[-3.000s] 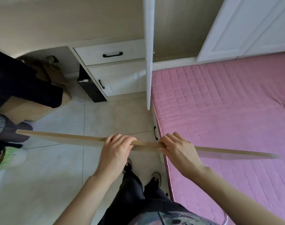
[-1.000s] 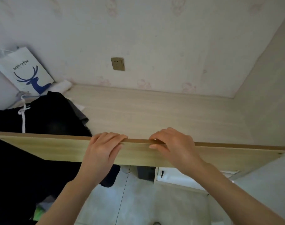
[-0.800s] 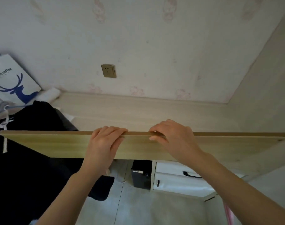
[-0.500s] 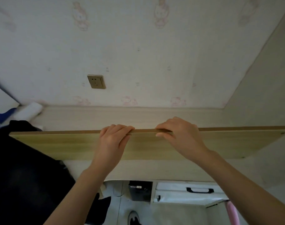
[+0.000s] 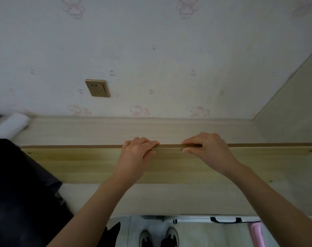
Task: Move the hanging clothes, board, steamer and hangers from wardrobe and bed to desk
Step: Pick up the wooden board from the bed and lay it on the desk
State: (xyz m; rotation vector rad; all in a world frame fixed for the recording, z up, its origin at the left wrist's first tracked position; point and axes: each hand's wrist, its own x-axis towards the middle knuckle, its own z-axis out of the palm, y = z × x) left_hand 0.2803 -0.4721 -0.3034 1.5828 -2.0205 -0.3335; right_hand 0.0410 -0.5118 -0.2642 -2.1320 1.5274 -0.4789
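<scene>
A person stands at a pale wooden desk (image 5: 169, 129) set against a wall, seen from a camera on their head looking down. Both hands hold a long wooden board (image 5: 91, 164) on edge above the desk surface, its length running left to right. The left hand (image 5: 135, 157) curls over the board's top edge near the middle, fingers hooked on the far side. The right hand (image 5: 206, 152) pinches the same edge just beside it, thumb on the near face. Whether the board's lower edge touches the desk cannot be told. A heap of dark clothes (image 5: 18, 184) already lies on the desk's left side, suggesting that part is done. The board looks nearly delivered but not yet let go. No steamer or hangers are in view, so they probably remain to be fetched.
</scene>
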